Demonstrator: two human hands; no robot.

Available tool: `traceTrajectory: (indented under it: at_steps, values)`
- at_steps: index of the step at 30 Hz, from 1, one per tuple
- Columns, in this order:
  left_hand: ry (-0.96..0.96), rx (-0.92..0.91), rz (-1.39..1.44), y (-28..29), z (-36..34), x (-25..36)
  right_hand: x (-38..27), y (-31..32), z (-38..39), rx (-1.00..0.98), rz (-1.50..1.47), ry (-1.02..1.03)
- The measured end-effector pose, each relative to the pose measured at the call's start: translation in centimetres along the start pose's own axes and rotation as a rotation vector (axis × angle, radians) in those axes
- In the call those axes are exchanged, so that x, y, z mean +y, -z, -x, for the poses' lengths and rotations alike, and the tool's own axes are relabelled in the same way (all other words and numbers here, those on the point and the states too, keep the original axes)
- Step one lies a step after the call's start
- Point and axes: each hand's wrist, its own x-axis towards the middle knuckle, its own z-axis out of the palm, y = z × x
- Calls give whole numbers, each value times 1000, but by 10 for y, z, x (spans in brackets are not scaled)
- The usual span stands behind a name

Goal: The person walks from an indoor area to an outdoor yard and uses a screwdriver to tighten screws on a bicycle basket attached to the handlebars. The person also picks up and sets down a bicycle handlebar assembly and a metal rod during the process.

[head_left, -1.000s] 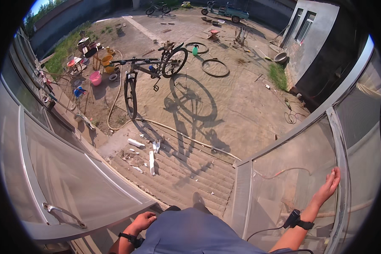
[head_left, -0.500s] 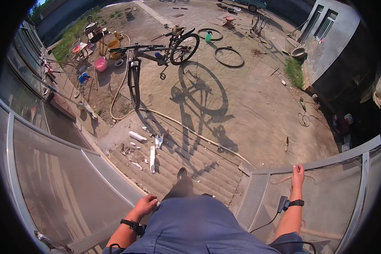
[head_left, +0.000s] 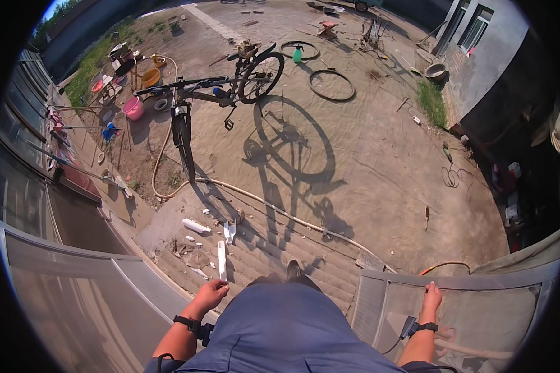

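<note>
My left hand (head_left: 212, 294) is in front of my left hip, its fingers curled together with nothing visible in them. It is nearest a white trough-like strip (head_left: 222, 260) lying on the ribbed ramp beyond. Out to the right, my right hand (head_left: 431, 297) is also closed, fingers bent in, and nothing shows in it. In the picture it overlaps the framed door panel (head_left: 479, 304); whether it touches cannot be told. Both wrists carry black straps with small devices. My shoe (head_left: 293, 270) is on the ribbed concrete ramp (head_left: 317, 273).
A bicycle (head_left: 211, 93) stands ahead without its front wheel in plain sight. A hose (head_left: 280, 211) crosses the ramp's far edge. Loose tyres (head_left: 333, 84), a green spray bottle (head_left: 297, 55) and a pink bucket (head_left: 133, 109) stand farther out. White broken pieces (head_left: 196, 225) litter the left.
I have moved forward down the ramp; the bicycle and white pieces appear nearer. My foot has shifted to the right in view, and my right hand sits lower.
</note>
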Motion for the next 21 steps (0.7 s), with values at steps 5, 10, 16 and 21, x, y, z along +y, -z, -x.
traceTrajectory:
  at_steps: [5, 10, 16, 21]
  values:
    - [-8, 3, -22, -5, -63, 34, -43, -47, 63, -17, 53, -447]
    - [-55, -23, -37, -18, -121, 57, -14, -93, 73, -217, -45, -652]
    - [-45, -83, -95, -7, -165, 116, -18, -145, 106, -199, -281, -762]
    - [-107, -162, -227, 7, -231, 155, 5, -184, 126, -81, -382, -790]
